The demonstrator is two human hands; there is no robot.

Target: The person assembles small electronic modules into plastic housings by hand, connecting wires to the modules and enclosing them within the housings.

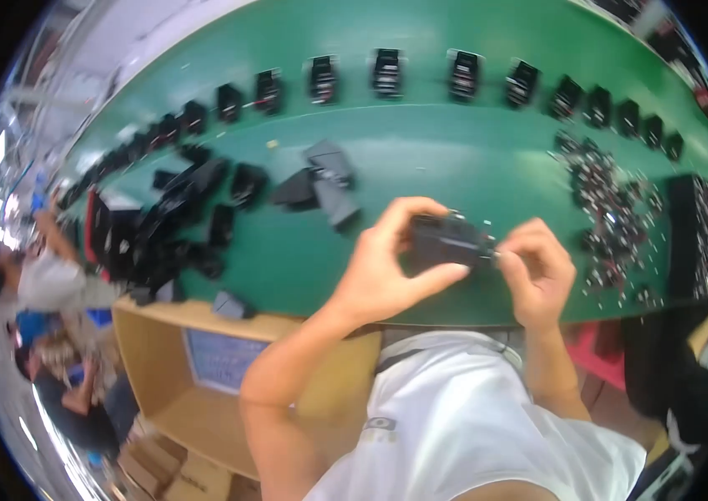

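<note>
My left hand (395,259) is wrapped round a black box-shaped housing (447,240), thumb along its near side and fingers on the far side. Small metallic parts show at the housing's right end. There my right hand (537,265) is closed in a pinch, thumb against forefinger, on a tiny part too small to name. Both hands are over the near edge of the green table (420,150). Left of them lie several dark grey flat-sided pieces (333,185). Blur hides the finer details of the housing.
Black units (387,73) stand in a long arc along the back. A heap of black housings (178,209) lies at left, a pile of small metallic parts (608,200) at right beside a black tray (683,238). An open cardboard box (149,351) sits below the table edge. Other people work at both sides.
</note>
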